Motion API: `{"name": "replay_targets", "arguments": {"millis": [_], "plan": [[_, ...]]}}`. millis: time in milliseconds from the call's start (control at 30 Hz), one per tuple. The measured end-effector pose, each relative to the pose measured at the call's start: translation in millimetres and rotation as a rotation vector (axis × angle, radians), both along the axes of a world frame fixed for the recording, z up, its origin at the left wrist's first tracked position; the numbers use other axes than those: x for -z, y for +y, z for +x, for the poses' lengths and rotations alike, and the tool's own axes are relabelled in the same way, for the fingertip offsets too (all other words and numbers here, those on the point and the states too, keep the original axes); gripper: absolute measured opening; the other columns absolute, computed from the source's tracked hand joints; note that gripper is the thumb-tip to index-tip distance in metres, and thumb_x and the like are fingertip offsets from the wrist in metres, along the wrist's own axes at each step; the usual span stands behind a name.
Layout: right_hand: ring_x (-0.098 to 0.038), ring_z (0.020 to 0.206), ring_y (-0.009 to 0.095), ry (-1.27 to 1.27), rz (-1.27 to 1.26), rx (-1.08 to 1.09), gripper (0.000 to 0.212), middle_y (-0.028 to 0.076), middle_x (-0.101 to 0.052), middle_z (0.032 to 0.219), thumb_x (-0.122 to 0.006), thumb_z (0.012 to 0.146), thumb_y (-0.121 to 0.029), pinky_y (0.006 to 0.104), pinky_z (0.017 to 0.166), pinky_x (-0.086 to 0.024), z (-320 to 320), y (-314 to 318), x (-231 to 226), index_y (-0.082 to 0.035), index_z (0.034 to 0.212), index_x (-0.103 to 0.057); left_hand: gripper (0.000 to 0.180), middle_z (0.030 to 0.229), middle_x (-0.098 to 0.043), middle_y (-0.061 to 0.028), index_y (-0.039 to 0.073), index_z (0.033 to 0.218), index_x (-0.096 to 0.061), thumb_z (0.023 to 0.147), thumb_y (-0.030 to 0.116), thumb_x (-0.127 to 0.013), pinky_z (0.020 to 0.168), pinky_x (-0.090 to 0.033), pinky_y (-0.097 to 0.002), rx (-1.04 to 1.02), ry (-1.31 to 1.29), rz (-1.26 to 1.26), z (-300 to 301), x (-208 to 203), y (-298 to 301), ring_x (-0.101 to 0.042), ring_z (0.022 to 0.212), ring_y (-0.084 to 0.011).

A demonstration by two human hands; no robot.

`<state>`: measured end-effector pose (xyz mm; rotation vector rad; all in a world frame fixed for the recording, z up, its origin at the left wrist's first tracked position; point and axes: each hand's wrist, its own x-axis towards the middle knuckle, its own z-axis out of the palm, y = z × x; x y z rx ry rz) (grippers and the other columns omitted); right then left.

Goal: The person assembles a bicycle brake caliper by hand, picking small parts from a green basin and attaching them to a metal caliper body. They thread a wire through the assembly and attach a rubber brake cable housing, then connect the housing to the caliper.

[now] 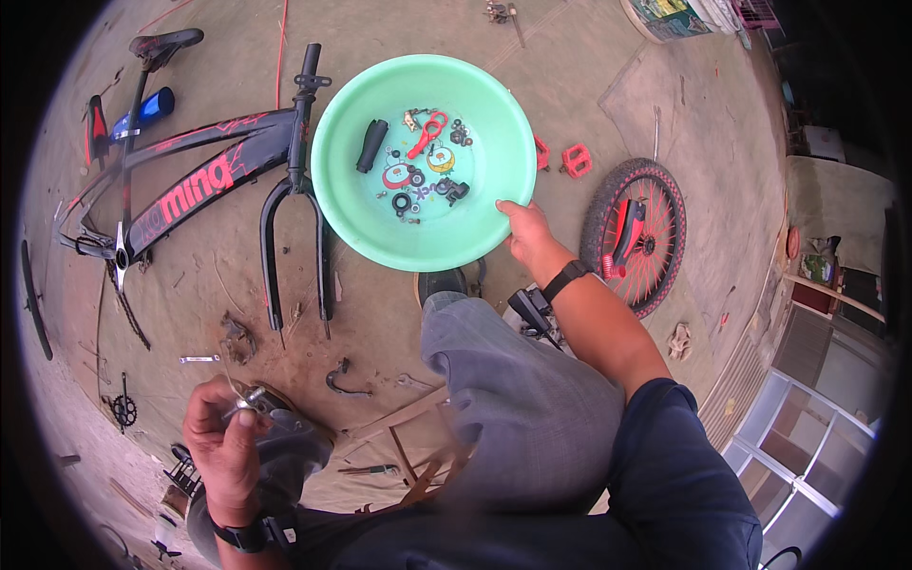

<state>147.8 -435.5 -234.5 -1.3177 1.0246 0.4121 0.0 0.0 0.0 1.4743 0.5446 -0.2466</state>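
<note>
My right hand (527,233) grips the near right rim of a pale green plastic basin (480,214). Inside lie a black handlebar grip (371,145), a red ringed part (427,135), black rings (402,202) and several small bits of hardware. Low on the left, my left hand (220,442) pinches a small silver metal part (250,397) between thumb and fingers; its exact kind is unclear. Just left of the basin lies a black and red bicycle frame (204,180) with its fork (274,242) attached, legs toward me.
A spoked wheel (594,228) and red pedals (576,161) lie right of the basin. Near my left hand are a wrench (199,359), a curved black part (344,378) and a crank with chainring (124,410). A white bucket (665,17) stands at the far right.
</note>
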Motion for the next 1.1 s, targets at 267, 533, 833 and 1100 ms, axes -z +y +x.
{"name": "replay_targets", "arguments": {"millis": [267,533,833,1100], "plan": [[-0.061,0.117,0.031,0.097,-0.111,-0.14,0.057,0.018,-0.06,0.13,-0.07,0.092,-0.026,0.043,0.096,-0.052,2.7,-36.7,-8.5,-0.001,0.137,-0.045,0.026,0.086,-0.064,-0.0039,0.002,0.105,-0.058,0.089,0.015,-0.075,0.065,-0.051,-0.0233,-0.015,0.009,-0.045,3.1,4.6,-5.3,-0.062,0.07,-0.0109],[-0.052,0.127,0.032,-0.434,-1.238,-0.832,0.064,0.016,-0.054,0.138,-0.074,0.085,-0.035,0.0424,0.106,-0.043,84.9,-30.0,-49.2,-0.007,0.138,-0.052,0.025,0.093,-0.067,-0.0072,0.003,0.107,-0.059,0.089,0.013,-0.074,0.065,-0.052,-0.0237,0.004,0.015,-0.061,8.4,6.8,1.8,-0.062,0.072,-0.0115],[-0.033,0.146,0.026,-0.523,-1.156,-1.859,0.049,0.004,-0.043,0.154,-0.064,0.089,-0.01,0.0425,0.116,-0.034,168.2,109.9,-27.6,-0.016,0.137,-0.058,0.025,0.092,-0.066,-0.0067,0.002,0.106,-0.059,0.089,0.011,-0.074,0.065,-0.052,-0.0236,-0.003,0.068,-0.077,21.9,15.2,11.4,-0.063,0.072,-0.0112],[-0.05,0.125,0.023,-0.515,-1.215,-1.83,0.046,0.003,-0.058,0.126,-0.064,0.08,-0.002,0.0436,0.105,-0.04,174.4,126.8,22.7,-0.017,0.124,-0.068,0.024,0.089,-0.065,-0.0046,0.002,0.105,-0.059,0.088,0.01,-0.074,0.065,-0.052,-0.0227,-0.056,0.124,-0.089,37.4,23.5,22.0,-0.063,0.071,-0.0108]]}}
